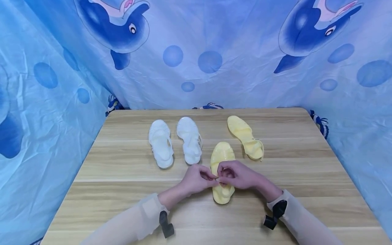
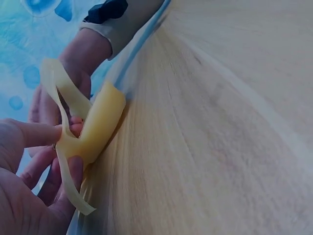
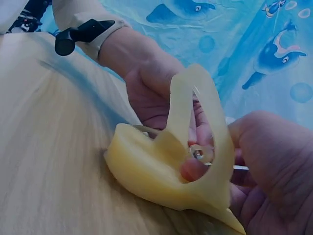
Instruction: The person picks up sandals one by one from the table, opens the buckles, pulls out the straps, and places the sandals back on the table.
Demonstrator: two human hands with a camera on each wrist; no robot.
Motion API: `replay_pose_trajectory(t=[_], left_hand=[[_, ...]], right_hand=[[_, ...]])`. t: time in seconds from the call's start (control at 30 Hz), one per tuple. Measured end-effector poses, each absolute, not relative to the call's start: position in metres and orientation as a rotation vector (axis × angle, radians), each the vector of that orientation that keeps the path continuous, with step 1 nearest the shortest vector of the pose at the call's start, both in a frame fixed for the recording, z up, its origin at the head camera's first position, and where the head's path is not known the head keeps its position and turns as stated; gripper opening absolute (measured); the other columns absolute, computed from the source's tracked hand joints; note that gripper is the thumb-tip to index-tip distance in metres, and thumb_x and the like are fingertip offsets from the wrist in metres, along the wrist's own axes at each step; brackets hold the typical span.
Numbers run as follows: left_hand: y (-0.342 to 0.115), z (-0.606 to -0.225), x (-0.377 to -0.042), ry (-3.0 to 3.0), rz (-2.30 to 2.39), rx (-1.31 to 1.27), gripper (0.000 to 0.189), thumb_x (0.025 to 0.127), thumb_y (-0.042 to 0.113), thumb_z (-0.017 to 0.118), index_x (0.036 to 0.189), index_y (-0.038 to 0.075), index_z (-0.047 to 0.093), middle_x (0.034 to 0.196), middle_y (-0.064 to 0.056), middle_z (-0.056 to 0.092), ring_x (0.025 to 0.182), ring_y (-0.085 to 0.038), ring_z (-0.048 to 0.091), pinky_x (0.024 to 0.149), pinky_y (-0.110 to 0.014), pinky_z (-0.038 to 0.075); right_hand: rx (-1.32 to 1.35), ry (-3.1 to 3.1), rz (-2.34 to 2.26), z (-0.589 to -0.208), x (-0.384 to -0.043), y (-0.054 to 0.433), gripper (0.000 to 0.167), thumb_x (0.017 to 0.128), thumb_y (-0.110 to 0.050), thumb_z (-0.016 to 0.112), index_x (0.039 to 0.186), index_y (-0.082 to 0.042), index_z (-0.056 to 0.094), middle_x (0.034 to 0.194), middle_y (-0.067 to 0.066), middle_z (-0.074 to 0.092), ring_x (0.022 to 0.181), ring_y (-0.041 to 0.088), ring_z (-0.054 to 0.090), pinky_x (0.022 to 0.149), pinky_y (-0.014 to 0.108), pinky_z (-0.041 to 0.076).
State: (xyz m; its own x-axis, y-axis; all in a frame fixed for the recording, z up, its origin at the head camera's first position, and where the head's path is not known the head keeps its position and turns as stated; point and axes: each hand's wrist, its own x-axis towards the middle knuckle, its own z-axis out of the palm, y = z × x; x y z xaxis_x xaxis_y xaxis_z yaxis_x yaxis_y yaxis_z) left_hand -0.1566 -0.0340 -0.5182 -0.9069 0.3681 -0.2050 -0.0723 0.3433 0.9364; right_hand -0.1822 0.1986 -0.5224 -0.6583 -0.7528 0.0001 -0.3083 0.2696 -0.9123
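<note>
A yellow sandal (image 1: pixel 223 152) lies sole down at the front middle of the table, toe pointing away. Over its strap section, my left hand (image 1: pixel 197 178) pinches the ankle strap (image 2: pixel 63 169) between thumb and fingers. From the other side my right hand (image 1: pixel 240 174) pinches the same strap, its fingertips close to the left ones. A small metal buckle (image 3: pixel 198 153) shows between the fingers in the right wrist view. The strap's loose end (image 2: pixel 84 207) hangs down in the left wrist view. The heel (image 3: pixel 139 166) of the sandal rests on the wood.
Behind on the right lies the other yellow sandal (image 1: pixel 240 129). Two white sandals, one farther left (image 1: pixel 161 144) and one beside it (image 1: pixel 189 136), lie to the left. A blue dolphin-print curtain (image 1: pixel 190 41) surrounds the wooden table (image 1: pixel 122 190).
</note>
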Motion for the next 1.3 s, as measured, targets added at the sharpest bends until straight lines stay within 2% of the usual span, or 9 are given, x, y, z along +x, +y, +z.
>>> replay_pose_trajectory(t=[0.17,0.43,0.53,0.73,0.9,1.1,1.3], left_hand=[[-0.0349,-0.5171,-0.1567,2.238,1.571,0.268,0.016,0.076,0.010,0.095,0.087,0.007,0.083,0.082,-0.005,0.081,0.070,-0.006,0.071,0.066,-0.019,0.059],[-0.0341,-0.5157,-0.1553,2.249,1.568,0.311,0.011,0.078,0.008,0.091,0.084,0.006,0.081,0.077,-0.004,0.078,0.063,-0.006,0.066,0.057,-0.021,0.057],[-0.0356,-0.5158,-0.1547,2.245,1.578,0.290,0.011,0.078,0.007,0.090,0.084,0.006,0.081,0.076,-0.004,0.078,0.061,-0.006,0.066,0.054,-0.021,0.055],[-0.0366,-0.5165,-0.1549,2.246,1.590,0.298,0.013,0.078,0.009,0.092,0.086,0.005,0.082,0.079,-0.006,0.080,0.063,-0.005,0.067,0.056,-0.020,0.056],[-0.0356,-0.5156,-0.1551,2.228,1.585,0.283,0.013,0.079,0.008,0.091,0.087,0.005,0.082,0.080,-0.006,0.080,0.063,-0.006,0.067,0.056,-0.021,0.056],[-0.0359,-0.5159,-0.1556,2.231,1.581,0.281,0.013,0.078,0.008,0.091,0.086,0.005,0.082,0.077,-0.005,0.078,0.061,-0.005,0.066,0.055,-0.021,0.056],[-0.0355,-0.5144,-0.1572,2.247,1.564,0.314,0.013,0.079,0.011,0.091,0.086,0.006,0.081,0.076,-0.003,0.078,0.063,-0.005,0.066,0.057,-0.020,0.056]], right_hand=[[-0.904,2.163,-1.327,-0.5183,-0.1824,0.1954,0.011,0.101,-0.020,0.075,0.094,-0.016,0.068,0.074,-0.002,0.072,0.065,0.004,0.065,0.057,0.019,0.053],[-0.872,2.075,-1.320,-0.5158,-0.1834,0.1971,0.008,0.101,-0.007,0.070,0.097,-0.010,0.063,0.079,0.004,0.074,0.073,0.009,0.072,0.065,0.024,0.060],[-0.879,2.091,-1.316,-0.5150,-0.1826,0.1950,0.009,0.102,-0.010,0.069,0.097,-0.010,0.063,0.078,0.003,0.073,0.071,0.007,0.070,0.064,0.022,0.058],[-0.898,2.207,-1.281,-0.5144,-0.1811,0.1908,0.014,0.100,-0.021,0.075,0.092,-0.013,0.067,0.072,-0.001,0.066,0.063,0.003,0.058,0.057,0.018,0.048],[-0.863,2.161,-1.316,-0.5169,-0.1813,0.1934,0.010,0.099,-0.012,0.075,0.094,-0.009,0.066,0.075,0.005,0.069,0.067,0.004,0.062,0.060,0.018,0.050],[-0.851,2.092,-1.343,-0.5197,-0.1821,0.1957,0.009,0.100,-0.004,0.070,0.095,-0.007,0.062,0.077,0.005,0.070,0.068,0.004,0.063,0.059,0.016,0.049],[-0.868,2.163,-1.305,-0.5175,-0.1828,0.1923,0.011,0.101,-0.016,0.073,0.093,-0.013,0.066,0.072,-0.001,0.069,0.062,0.002,0.059,0.054,0.017,0.046]])
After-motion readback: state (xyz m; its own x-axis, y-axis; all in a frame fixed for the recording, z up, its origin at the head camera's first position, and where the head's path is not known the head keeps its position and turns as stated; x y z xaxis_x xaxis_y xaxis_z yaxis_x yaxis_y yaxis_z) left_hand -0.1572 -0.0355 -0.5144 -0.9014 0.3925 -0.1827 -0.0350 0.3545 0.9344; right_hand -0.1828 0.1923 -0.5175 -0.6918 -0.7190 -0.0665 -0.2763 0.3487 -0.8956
